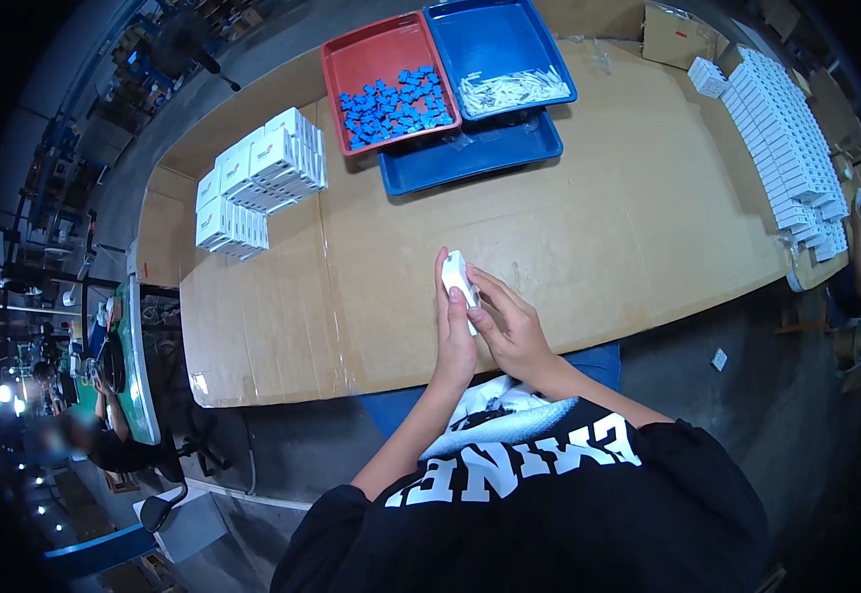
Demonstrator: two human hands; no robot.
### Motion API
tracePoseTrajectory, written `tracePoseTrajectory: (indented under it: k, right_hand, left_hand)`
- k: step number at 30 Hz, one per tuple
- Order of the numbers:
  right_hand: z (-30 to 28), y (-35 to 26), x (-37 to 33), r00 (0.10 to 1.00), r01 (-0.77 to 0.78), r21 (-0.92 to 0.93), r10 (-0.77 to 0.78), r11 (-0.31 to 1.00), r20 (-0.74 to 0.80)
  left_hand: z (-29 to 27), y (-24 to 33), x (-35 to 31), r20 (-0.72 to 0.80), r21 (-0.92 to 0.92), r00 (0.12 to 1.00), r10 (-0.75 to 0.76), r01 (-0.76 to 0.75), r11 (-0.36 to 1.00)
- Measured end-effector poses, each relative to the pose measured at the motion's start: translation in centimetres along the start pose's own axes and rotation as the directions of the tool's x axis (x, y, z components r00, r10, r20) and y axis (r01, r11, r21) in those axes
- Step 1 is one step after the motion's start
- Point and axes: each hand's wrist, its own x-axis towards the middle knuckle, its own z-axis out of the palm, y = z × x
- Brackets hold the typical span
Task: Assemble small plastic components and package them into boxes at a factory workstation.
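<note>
A small white box [456, 274] stands upright between my two hands, just over the near middle of the table. My left hand [457, 331] is closed around its left side, with the thumb on the near face. From the right, my right hand [512, 331] grips the same box with its fingers and thumb against the side. Part of the box is hidden behind the fingers. Beyond my hands, a red tray [369, 35] holds many small blue pieces [397, 107], and a blue tray [494, 40] beside it holds small white sticks [512, 91].
Another blue tray [470, 168] sits under those two. White boxes [262, 170] are stacked at the left, with long rows of white boxes [784, 143] along the right edge. A cardboard box [680, 38] stands at the far right. Another person [114, 435] works at a green table leftward.
</note>
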Motion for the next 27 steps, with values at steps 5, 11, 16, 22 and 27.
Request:
tracePoseTrajectory:
  k: [5,11,16,22,27]
  right_hand:
    - [-0.3,0.4,-0.2,0.994,0.091,-0.109,-0.084,0.99,0.063]
    - [-0.5,1.2,-1.3,0.99,0.136,-0.164,-0.129,0.977,0.054]
    - [-1.2,1.3,-1.5,0.967,0.254,-0.284,-0.246,0.925,0.063]
    - [-1.5,1.4,-1.7,0.942,0.329,-0.36,-0.327,0.873,0.069]
    - [-1.8,1.3,-1.8,0.933,0.352,-0.39,-0.353,0.851,0.073]
  left_hand:
    - [-0.4,-0.5,-0.3,-0.025,0.038,0.999,-0.038,0.039,0.999]
    - [0.3,-0.3,-0.6,0.012,0.056,1.0,-0.019,0.018,0.998]
    - [0.7,-1.8,-1.0,-0.022,0.143,0.994,0.103,-0.099,0.985]
    - [1.2,-0.9,-1.5,-0.008,0.128,0.996,0.084,-0.082,0.988]
    - [0.9,-1.9,-1.7,-0.014,0.146,0.997,0.082,-0.079,0.986]
